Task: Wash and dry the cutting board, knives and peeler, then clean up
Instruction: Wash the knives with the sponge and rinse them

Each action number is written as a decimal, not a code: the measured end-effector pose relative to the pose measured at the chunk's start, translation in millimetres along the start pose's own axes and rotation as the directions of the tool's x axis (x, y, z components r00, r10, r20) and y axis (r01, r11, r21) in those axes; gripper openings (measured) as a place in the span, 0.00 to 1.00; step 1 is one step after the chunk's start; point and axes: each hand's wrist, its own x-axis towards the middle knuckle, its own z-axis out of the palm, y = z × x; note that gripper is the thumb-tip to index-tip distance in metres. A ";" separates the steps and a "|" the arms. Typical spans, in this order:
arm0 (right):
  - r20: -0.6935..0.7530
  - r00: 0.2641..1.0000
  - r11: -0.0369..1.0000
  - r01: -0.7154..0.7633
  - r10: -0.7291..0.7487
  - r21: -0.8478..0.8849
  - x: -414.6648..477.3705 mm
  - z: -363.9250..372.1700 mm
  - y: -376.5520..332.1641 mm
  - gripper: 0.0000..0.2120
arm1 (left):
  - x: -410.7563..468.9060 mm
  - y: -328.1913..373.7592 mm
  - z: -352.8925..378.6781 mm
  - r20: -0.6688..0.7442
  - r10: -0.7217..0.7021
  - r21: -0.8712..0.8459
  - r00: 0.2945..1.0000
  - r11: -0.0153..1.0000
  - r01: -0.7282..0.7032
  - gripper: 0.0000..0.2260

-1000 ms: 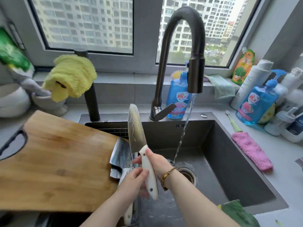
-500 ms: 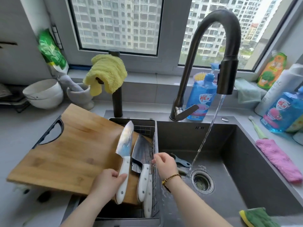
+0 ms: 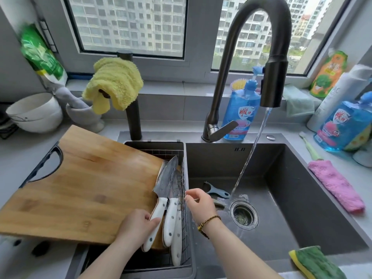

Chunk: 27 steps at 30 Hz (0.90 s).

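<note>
faucet (image 3: pixel 261 37) overhangs sink (image 3: pixel 302 198), rack (image 3: pixel 186 178) crowded

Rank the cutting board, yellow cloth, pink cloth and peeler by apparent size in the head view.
1. cutting board, clearly largest.
2. yellow cloth and pink cloth: too close to rank.
3. peeler, smallest.

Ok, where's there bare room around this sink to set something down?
The cutting board is bare from its handle cutout to the knives. The sink floor is open between the drain and the right wall. Crowded: the wire basket holding the knives, the spot around the peeler, and the right counter with pink cloth and bottles.
</note>
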 end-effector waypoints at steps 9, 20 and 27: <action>0.060 0.998 0.988 -0.035 0.026 0.151 10.8 -4.6 11.1 0.07 | 14.8 8.2 -0.2 0.028 -0.017 0.042 0.999 0.999 0.016 0.10; 0.042 0.971 0.972 -0.235 0.236 -0.027 41.9 -23.3 59.2 0.10 | 10.4 42.7 4.4 -0.294 0.256 0.094 0.921 0.967 -0.239 0.15; 0.241 0.881 0.765 -0.185 0.407 -0.617 89.1 -2.9 82.8 0.24 | 39.9 85.6 43.8 -0.010 0.407 0.398 0.913 0.839 -0.370 0.27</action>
